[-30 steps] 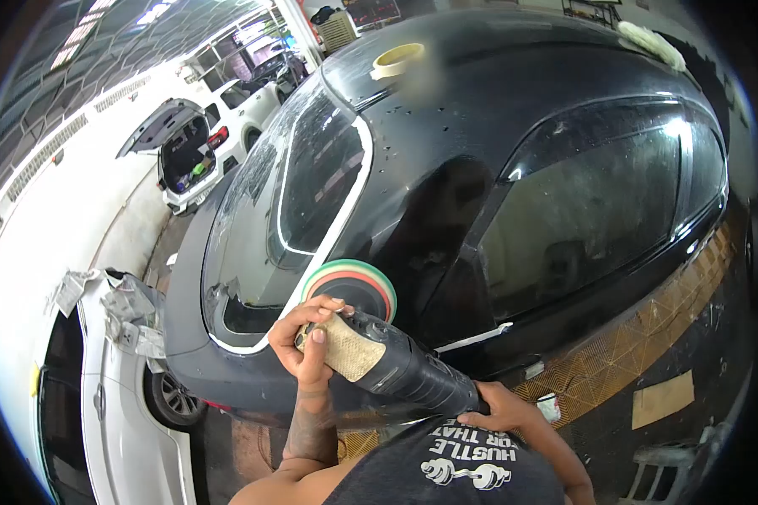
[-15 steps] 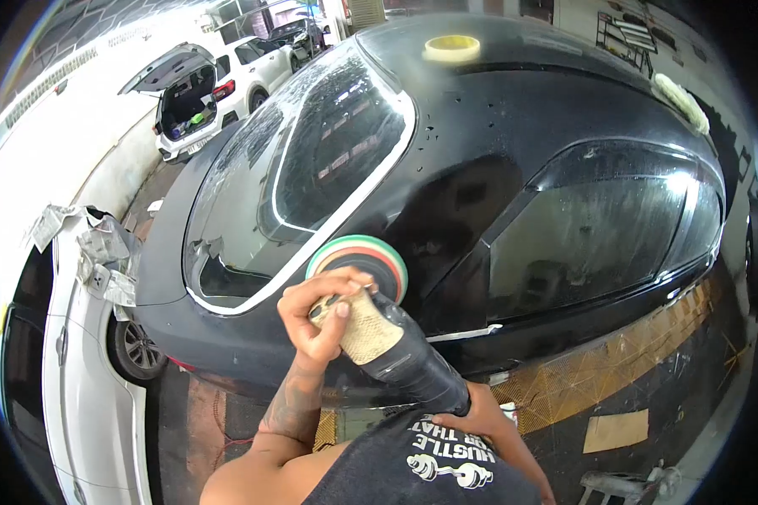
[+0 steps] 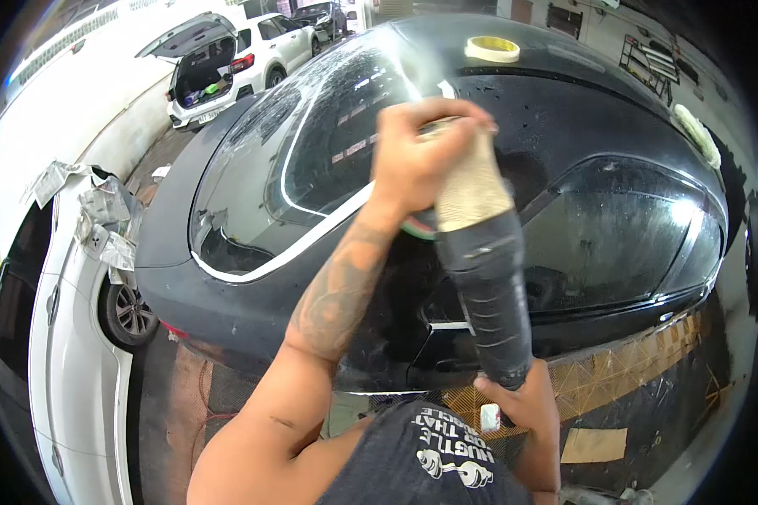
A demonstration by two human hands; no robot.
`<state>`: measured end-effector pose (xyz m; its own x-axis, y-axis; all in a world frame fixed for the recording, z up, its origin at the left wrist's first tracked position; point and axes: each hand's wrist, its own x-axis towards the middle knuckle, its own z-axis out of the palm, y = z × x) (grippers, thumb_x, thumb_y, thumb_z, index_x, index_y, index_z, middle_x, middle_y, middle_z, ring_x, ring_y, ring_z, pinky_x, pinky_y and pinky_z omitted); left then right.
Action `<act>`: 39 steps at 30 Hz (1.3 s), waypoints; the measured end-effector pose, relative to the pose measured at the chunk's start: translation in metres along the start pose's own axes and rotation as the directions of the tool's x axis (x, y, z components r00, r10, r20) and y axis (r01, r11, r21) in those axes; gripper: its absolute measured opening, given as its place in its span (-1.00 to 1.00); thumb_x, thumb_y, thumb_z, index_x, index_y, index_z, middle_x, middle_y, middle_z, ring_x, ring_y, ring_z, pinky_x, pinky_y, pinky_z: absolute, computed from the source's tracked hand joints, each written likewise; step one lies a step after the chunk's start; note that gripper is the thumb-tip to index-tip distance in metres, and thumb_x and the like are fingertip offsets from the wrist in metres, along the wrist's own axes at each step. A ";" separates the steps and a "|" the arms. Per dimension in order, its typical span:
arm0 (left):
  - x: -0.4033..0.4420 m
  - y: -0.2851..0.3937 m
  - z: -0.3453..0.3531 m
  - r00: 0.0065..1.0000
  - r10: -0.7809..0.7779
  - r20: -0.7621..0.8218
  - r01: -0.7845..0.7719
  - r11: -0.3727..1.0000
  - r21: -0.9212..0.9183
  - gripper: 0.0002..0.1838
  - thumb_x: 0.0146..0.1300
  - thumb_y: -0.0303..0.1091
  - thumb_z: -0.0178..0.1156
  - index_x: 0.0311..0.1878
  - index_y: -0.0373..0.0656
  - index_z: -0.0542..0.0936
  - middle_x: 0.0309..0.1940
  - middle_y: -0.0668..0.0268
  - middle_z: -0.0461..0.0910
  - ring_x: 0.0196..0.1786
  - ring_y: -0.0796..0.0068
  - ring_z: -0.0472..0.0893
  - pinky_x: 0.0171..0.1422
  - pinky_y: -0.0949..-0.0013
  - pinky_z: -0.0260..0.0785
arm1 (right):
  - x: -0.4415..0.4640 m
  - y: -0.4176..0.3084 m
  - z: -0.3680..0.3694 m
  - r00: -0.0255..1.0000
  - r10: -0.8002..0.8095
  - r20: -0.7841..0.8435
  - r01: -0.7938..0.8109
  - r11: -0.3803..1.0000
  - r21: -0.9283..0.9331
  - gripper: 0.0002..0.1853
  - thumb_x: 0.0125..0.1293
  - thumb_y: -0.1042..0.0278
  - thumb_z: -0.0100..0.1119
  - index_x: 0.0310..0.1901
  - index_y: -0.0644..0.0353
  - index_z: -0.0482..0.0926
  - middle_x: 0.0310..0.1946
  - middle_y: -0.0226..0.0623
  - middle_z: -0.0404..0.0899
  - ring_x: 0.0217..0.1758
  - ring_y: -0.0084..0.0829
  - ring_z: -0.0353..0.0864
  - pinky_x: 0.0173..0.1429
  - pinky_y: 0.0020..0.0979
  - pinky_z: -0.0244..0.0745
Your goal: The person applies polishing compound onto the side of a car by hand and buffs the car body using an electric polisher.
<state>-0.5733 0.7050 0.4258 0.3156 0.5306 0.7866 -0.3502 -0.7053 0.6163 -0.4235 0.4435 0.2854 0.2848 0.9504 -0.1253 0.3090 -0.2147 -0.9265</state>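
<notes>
A black polisher (image 3: 487, 278) with a tan-covered head is held by both hands over the black car (image 3: 404, 290). My left hand (image 3: 425, 156) is wrapped around the tan head, above the roof pillar beside the rear window. My right hand (image 3: 526, 400) grips the rear end of the polisher's body, close to my shirt. Only a green and red edge of the round pad (image 3: 419, 228) shows below my left hand; the rest is hidden. White masking tape (image 3: 312, 239) borders the rear window next to it.
A yellowish tape roll (image 3: 493, 56) lies on the roof. Farther right on the car is a fluffy whitish pad or roller (image 3: 696, 136). A white car (image 3: 76, 337) partly covered with newspaper stands at left. Cardboard (image 3: 594, 446) lies on the floor. Behind is a white SUV (image 3: 257, 63), tailgate raised.
My left hand and the polisher's head have moved up and right, from the lower window corner along the pillar. My right hand has shifted right, and the polisher now points more straight ahead.
</notes>
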 end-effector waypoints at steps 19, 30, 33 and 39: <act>-0.186 -0.001 -0.067 0.961 -0.090 -0.262 0.069 0.994 -0.089 -0.73 0.24 -0.37 0.16 -0.13 -0.40 0.63 -0.15 -0.14 0.67 -0.16 0.03 0.68 0.06 0.05 0.55 | 0.020 0.101 0.078 0.944 -0.220 0.247 0.269 0.945 -0.186 -0.40 -0.11 0.24 0.49 -0.02 0.41 0.59 -0.16 0.22 0.68 -0.06 0.16 0.71 0.09 -0.08 0.60; -0.157 -0.011 0.011 0.989 0.008 0.145 -0.031 0.987 0.158 -0.78 0.12 -0.46 0.18 -0.22 -0.40 0.68 -0.23 -0.08 0.75 -0.17 0.22 0.77 0.02 0.32 0.57 | 0.008 0.166 0.080 0.988 -0.071 -0.136 0.061 0.995 -0.076 -0.51 -0.10 0.20 0.55 -0.15 0.36 0.70 -0.26 0.12 0.74 -0.15 0.01 0.79 -0.03 -0.17 0.66; -0.188 -0.012 -0.003 0.997 -0.016 0.079 0.000 0.980 0.201 -0.76 0.15 -0.48 0.17 -0.18 -0.44 0.67 -0.21 -0.12 0.73 -0.15 0.14 0.77 0.02 0.22 0.59 | 0.006 0.176 0.083 1.000 -0.016 0.001 0.016 0.988 -0.151 -0.50 -0.10 0.15 0.54 -0.15 0.33 0.71 -0.26 0.10 0.74 -0.14 0.01 0.78 -0.01 -0.18 0.65; -0.174 -0.008 0.009 0.996 -0.014 0.086 -0.006 0.972 0.234 -0.79 0.17 -0.50 0.15 -0.19 -0.43 0.65 -0.20 -0.11 0.73 -0.16 0.15 0.76 0.03 0.20 0.58 | 0.010 0.185 0.073 0.995 -0.097 -0.017 0.095 0.992 -0.083 -0.53 -0.12 0.14 0.52 -0.21 0.32 0.71 -0.26 0.11 0.73 -0.14 0.04 0.76 0.00 -0.17 0.64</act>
<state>-0.6174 0.6139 0.2832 0.3948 0.4982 0.7719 -0.1365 -0.7991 0.5855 -0.4300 0.4300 0.0872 0.2690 0.9627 -0.0285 0.4092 -0.1410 -0.9015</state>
